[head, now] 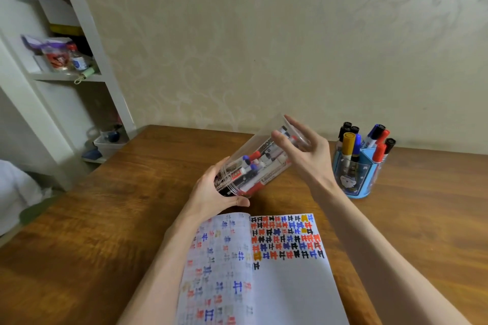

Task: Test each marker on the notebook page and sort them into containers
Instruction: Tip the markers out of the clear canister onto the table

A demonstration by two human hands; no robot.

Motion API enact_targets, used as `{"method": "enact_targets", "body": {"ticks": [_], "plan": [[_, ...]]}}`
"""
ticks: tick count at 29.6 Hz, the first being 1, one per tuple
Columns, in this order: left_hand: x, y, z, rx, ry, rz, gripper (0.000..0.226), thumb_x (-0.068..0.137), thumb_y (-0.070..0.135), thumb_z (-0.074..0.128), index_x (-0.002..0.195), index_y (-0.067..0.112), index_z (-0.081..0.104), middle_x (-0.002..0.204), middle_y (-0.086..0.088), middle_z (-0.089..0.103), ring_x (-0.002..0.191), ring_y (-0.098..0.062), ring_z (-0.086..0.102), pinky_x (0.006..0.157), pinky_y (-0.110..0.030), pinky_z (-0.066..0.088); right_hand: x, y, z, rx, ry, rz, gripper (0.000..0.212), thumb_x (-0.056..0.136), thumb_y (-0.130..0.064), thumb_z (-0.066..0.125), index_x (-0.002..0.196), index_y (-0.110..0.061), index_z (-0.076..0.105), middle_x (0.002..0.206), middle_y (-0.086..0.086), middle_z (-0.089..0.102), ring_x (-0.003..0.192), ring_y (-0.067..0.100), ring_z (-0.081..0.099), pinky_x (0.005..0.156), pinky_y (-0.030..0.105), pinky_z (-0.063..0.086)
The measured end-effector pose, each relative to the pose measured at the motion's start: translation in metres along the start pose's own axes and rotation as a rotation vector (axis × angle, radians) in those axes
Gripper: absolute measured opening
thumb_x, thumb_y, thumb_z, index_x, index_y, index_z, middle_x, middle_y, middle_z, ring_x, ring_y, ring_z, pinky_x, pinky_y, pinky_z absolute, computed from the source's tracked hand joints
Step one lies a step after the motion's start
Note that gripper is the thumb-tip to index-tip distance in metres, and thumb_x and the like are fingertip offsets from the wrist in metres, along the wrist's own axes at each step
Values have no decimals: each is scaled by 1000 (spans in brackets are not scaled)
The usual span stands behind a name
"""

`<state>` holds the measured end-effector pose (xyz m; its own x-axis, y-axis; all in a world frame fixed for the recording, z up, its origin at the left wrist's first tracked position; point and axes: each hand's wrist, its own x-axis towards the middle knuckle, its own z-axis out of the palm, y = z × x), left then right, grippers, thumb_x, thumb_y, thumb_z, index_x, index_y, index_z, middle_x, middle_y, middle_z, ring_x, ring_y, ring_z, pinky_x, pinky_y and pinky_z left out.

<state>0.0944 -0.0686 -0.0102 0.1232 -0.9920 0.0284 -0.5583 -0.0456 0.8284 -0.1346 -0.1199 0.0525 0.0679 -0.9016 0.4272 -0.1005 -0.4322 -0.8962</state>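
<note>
A clear plastic cup [260, 157] full of several markers is tilted on its side above the wooden table. My left hand [215, 192] grips its lower end. My right hand [303, 150] is at the cup's open mouth, fingers reaching in among the marker ends; whether it pinches one I cannot tell. The open notebook [285, 285] lies in front of me, its right page covered at the top with red, blue, black and yellow test marks. A blue pen holder [356, 174] with several markers stands at the right.
The wooden table [118, 219] runs to the wall at the back. A white shelf unit [79, 60] with bottles and small items stands at the left, past the table edge.
</note>
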Motion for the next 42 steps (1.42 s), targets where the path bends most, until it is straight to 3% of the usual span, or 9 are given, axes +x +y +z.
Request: {"method": "enact_targets", "body": {"ticks": [2,4,10,14,19,23,28,34,42], "plan": [[0,0,0,25,7,12,144,28,83,87,153,55,22,159,14,40,149,-17,35,116,-60,37,2,-1,-5,-22,2,-27,60,81,-64,80,136,-51,61,147,0,62,127,18,64,90,34,60],[-1,3,0,64,7,41,139,32,86,81,154,54,23,161,13,36,150,-17,31,117,-62,35,9,-6,-16,-64,3,-65,64,77,-68,77,137,-50,61,147,0,62,126,18,64,86,27,58],[0,-3,8,213,35,141,122,50,93,65,156,47,27,155,20,38,143,-9,35,119,-50,34,33,-28,-42,-216,2,-156,60,84,-57,81,139,-40,65,148,-1,60,122,12,64,78,6,51],[6,-9,12,416,59,201,111,61,93,61,157,46,30,154,16,42,143,-9,35,120,-46,32,39,-34,-60,-293,20,-177,64,81,-65,79,139,-40,65,150,-1,58,130,14,60,93,21,52],[7,-8,19,492,49,252,103,66,92,60,153,43,38,155,17,39,144,-7,31,124,-47,26,37,-39,-57,-301,51,-192,63,80,-64,79,137,-42,66,149,1,59,131,15,58,96,27,49],[8,-3,26,498,19,240,115,59,101,47,156,43,34,162,15,32,152,-10,23,126,-52,20,38,-38,-48,-332,19,-201,65,79,-66,79,138,-44,65,151,2,56,118,13,64,84,17,49],[12,-1,27,463,5,222,118,57,104,41,157,44,31,166,15,27,157,-13,15,128,-53,12,39,-39,-42,-366,42,-231,62,80,-61,81,137,-40,66,149,3,58,132,11,53,84,9,39],[10,3,28,503,-31,195,107,64,106,12,155,52,31,169,15,21,159,-14,6,128,-56,3,38,-49,-43,-343,62,-247,64,77,-67,77,135,-43,67,146,-1,59,133,10,53,94,22,43],[14,0,30,530,-16,215,98,79,98,26,160,42,22,169,12,21,158,-15,13,126,-60,8,35,-66,-41,-242,112,-277,62,78,-68,78,135,-48,66,144,-9,60,129,13,61,96,31,57]]}}
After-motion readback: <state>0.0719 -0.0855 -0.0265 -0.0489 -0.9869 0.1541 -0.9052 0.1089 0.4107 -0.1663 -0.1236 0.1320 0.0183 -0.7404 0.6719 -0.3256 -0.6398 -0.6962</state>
